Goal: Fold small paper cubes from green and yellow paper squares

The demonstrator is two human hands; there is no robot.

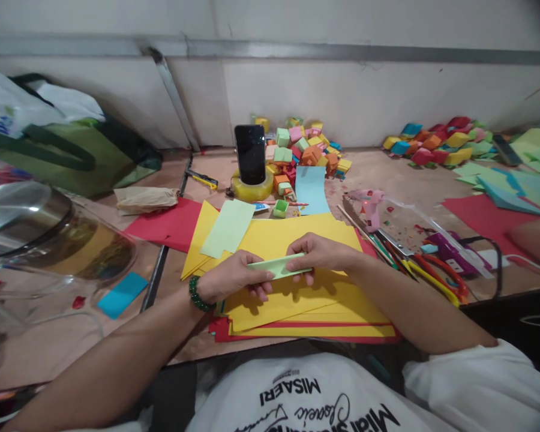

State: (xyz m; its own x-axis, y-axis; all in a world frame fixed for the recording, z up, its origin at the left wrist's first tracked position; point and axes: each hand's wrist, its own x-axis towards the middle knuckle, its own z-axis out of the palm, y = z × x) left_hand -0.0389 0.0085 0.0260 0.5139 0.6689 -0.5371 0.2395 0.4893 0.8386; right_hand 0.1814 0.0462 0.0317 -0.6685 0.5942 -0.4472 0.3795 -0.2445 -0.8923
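- Step in hand, as judged: handling of the pale green strip [279, 266], probably folding or creasing; the strip appears folded lengthwise, but the layers are too small to confirm.
- Left hand [234, 277]: pinches the strip's left end, thumb on top, fingers curled beneath.
- Right hand [318, 252]: pinches the strip near its right end, thumb on the near face; the fingers behind are partly hidden.
- Next move, as judged: calls for level edges and even thumb pressure along the strip; uneven pressure could skew a crease.
- Location: the strip is held above the yellow sheets [337, 303], which lie stacked on the surface [213, 159].
- Orientation: the long axis runs left to right across the person's front, the right end angled slightly away from the body.
- Nearby: a green sheet [228, 227] lies beyond the left hand.
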